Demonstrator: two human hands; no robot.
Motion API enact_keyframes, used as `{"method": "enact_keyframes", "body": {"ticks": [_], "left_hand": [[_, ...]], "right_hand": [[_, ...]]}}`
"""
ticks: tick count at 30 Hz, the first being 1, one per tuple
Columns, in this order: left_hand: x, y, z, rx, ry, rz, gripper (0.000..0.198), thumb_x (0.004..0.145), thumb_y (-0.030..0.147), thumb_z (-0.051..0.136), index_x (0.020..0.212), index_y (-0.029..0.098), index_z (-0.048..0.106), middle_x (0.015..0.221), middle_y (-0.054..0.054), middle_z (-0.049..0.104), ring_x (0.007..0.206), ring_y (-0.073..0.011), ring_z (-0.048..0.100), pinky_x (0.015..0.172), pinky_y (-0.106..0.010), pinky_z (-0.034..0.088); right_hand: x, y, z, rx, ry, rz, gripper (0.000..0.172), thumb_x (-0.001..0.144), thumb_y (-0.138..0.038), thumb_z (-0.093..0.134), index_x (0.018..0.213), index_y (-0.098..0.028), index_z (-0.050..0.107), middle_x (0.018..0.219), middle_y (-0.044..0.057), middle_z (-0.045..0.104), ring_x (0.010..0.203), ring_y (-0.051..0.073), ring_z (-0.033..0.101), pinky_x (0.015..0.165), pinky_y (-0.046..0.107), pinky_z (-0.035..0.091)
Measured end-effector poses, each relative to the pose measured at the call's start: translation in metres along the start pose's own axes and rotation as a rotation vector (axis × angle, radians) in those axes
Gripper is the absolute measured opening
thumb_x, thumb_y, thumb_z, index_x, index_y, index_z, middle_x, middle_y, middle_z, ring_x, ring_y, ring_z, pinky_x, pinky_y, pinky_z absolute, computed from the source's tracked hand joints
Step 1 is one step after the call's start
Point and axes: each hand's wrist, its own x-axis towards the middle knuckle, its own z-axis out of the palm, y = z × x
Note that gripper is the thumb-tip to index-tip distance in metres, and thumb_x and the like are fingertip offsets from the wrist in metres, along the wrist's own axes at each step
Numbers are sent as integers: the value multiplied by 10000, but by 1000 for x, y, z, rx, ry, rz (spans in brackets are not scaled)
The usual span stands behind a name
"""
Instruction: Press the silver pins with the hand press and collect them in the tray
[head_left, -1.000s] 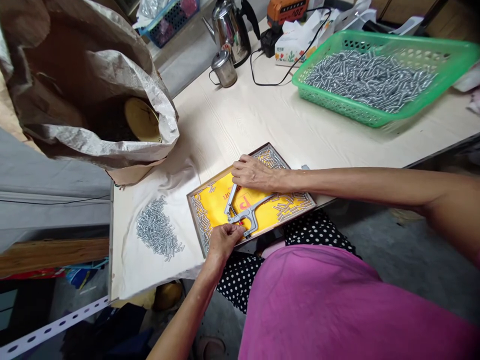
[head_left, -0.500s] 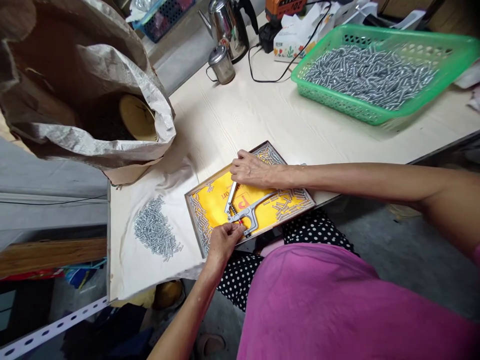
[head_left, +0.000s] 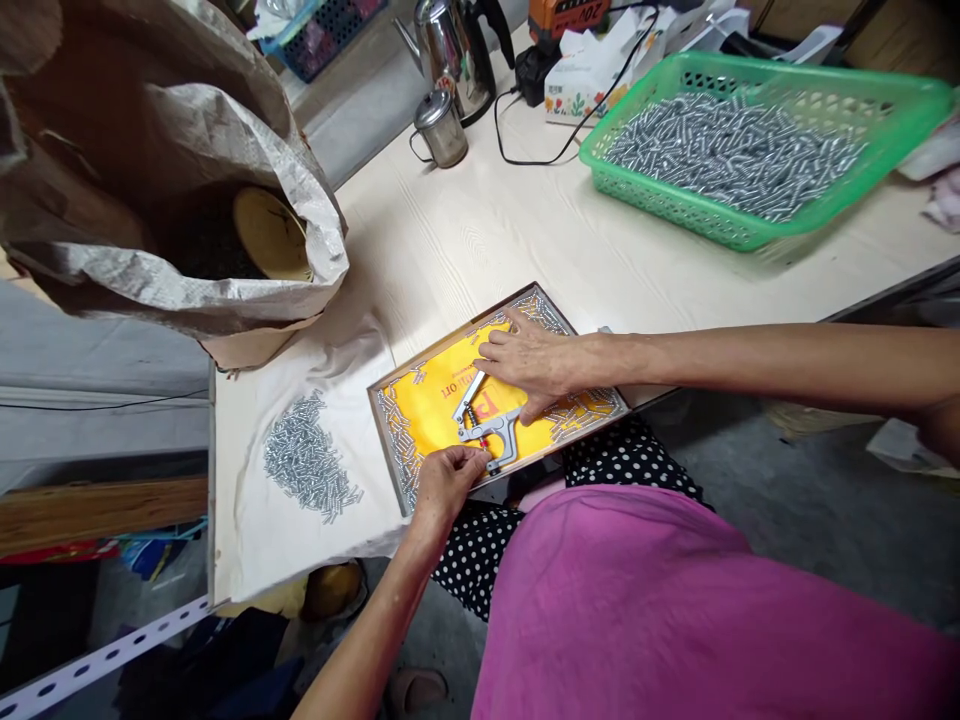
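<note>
Here, two hands work a press tool [head_left: 489, 428] inside a yellow-lined tray [head_left: 424, 415].
The right hand [head_left: 531, 362] lies palm down, fingers spread, over the tool's handles, likely to bear down. The left hand [head_left: 448, 478], at the tray's near edge, has its fingertips pinched together at the tool's head, seemingly to steady it. Small metal pieces [head_left: 589, 408] crowd the tray's rim, where the wall likely stops them rolling. Left of the tray, a pile of pieces [head_left: 307, 462] rests on a white cloth [head_left: 255, 530]; well beyond stands a green basket [head_left: 907, 125].

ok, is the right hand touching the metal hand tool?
Touching. The head view shows the right hand closed over the handles of the metal hand tool, no gap.
</note>
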Motion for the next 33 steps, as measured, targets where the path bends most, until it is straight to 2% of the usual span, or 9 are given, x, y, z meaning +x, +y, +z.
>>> {"method": "enact_keyframes", "body": {"ticks": [7, 14, 18, 20, 21, 23, 26, 30, 33], "left_hand": [[2, 1, 1, -35, 3, -37, 549, 559, 669, 743, 701, 138, 740, 586, 1, 598, 536, -102, 440, 540, -232, 293], [-4, -1, 0, 64, 26, 20, 439, 724, 585, 693, 700, 149, 730, 603, -7, 612, 554, -131, 503, 559, -254, 350], [-15, 8, 2, 407, 309, 286, 314, 879, 450, 633, 809, 168, 751, 812, -72, 666, 782, -226, 629, 711, -337, 495], [-15, 17, 3, 578, 467, 456, 304, 876, 392, 684, 1067, 161, 733, 1053, -132, 671, 1016, -295, 623, 879, -429, 522], [-13, 21, 3, 649, 501, 522, 418, 859, 371, 719, 1212, 150, 676, 1186, -165, 643, 1133, -327, 587, 959, -473, 505], [-4, 30, 2, 748, 485, 598, 667, 838, 347, 758, 1417, 129, 508, 1371, -213, 555, 1277, -361, 506, 1058, -521, 455], [9, 41, 2, 800, 361, 564, 767, 858, 355, 739, 1496, 139, 370, 1359, -207, 561, 1245, -343, 533, 1044, -515, 465], [15, 54, 11, 872, 238, 409, 737, 798, 353, 782, 1412, 123, 445, 1305, -202, 580, 1178, -343, 552, 961, -476, 495], [15, 61, 15, 884, 235, 346, 606, 804, 299, 753, 1330, 120, 512, 1292, -199, 586, 1174, -340, 554, 902, -427, 497]], "right_hand": [[-1, -1, 7, 16, 33, -5, 674, 837, -633, 673, 1248, -101, 613, 1192, 136, 593, 1187, 342, 484, 1135, 667, 157], [-10, -3, 22, 69, 164, -27, 514, 933, -550, 608, 1242, -139, 595, 1145, 104, 616, 1136, 303, 516, 1144, 639, 155], [-11, -10, 18, 98, 261, -56, 465, 985, -531, 542, 1248, -148, 564, 1143, 108, 613, 1126, 293, 507, 1126, 595, 212], [-6, -14, 17, 83, 284, -75, 450, 991, -518, 529, 1251, -151, 545, 1160, 107, 605, 1124, 294, 500, 1104, 566, 248], [-2, -16, 18, 67, 289, -83, 435, 988, -496, 536, 1254, -151, 535, 1167, 107, 601, 1124, 297, 496, 1087, 549, 268], [6, -20, 18, 34, 287, -80, 392, 980, -420, 544, 1260, -147, 520, 1177, 116, 597, 1126, 303, 487, 1040, 512, 309], [12, -28, 17, 16, 253, -27, 351, 960, -350, 544, 1233, -130, 520, 1169, 141, 595, 1103, 311, 478, 944, 461, 357], [10, -35, 9, 43, 173, -16, 423, 902, -311, 612, 1252, -100, 507, 1163, 159, 597, 1076, 306, 482, 895, 430, 363], [7, -34, 3, 41, 180, -8, 500, 895, -312, 628, 1324, -100, 482, 1199, 165, 605, 1094, 308, 493, 933, 450, 362]]}}
